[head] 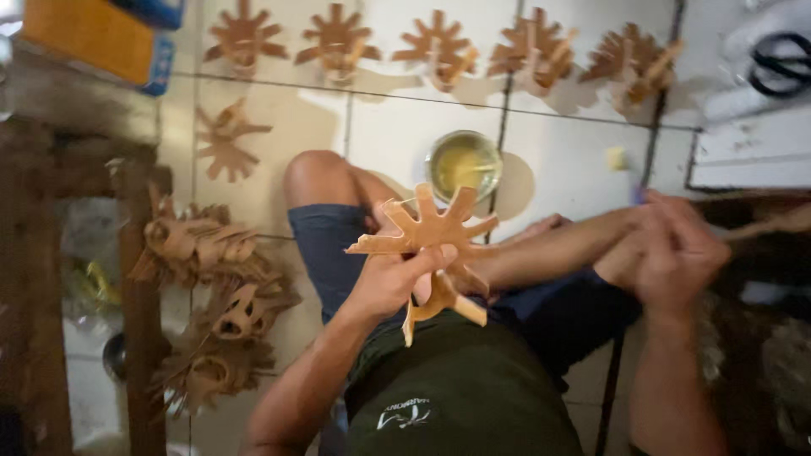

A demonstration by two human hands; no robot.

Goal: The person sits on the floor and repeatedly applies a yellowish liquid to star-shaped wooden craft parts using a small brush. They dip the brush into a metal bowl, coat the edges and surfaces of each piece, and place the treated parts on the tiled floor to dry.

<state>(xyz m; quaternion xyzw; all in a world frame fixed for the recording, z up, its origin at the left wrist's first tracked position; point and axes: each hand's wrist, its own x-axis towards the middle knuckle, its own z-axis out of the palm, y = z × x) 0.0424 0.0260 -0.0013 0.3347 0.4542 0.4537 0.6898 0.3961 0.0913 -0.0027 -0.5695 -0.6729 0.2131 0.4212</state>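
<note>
My left hand point(390, 283) grips a flat tan cut-out point(431, 228) shaped like a fan of spiky rays, held up in front of my lap with a narrower piece hanging below it. My right hand point(676, 245) is raised at the right, fingers closed around a thin stick-like tool with a small purple tip; the hand is blurred and the tool is hard to make out. A small round bowl of yellowish glue point(463, 163) sits on the tiled floor just beyond the cut-out.
A row of similar spiky tan cut-outs point(439, 46) lies along the far floor tiles. A pile of mask-like pieces point(215, 287) sits at the left beside a wooden frame point(139, 321). Black scissors point(781, 63) rest at the top right, and a single cut-out point(224, 139) lies near my knee.
</note>
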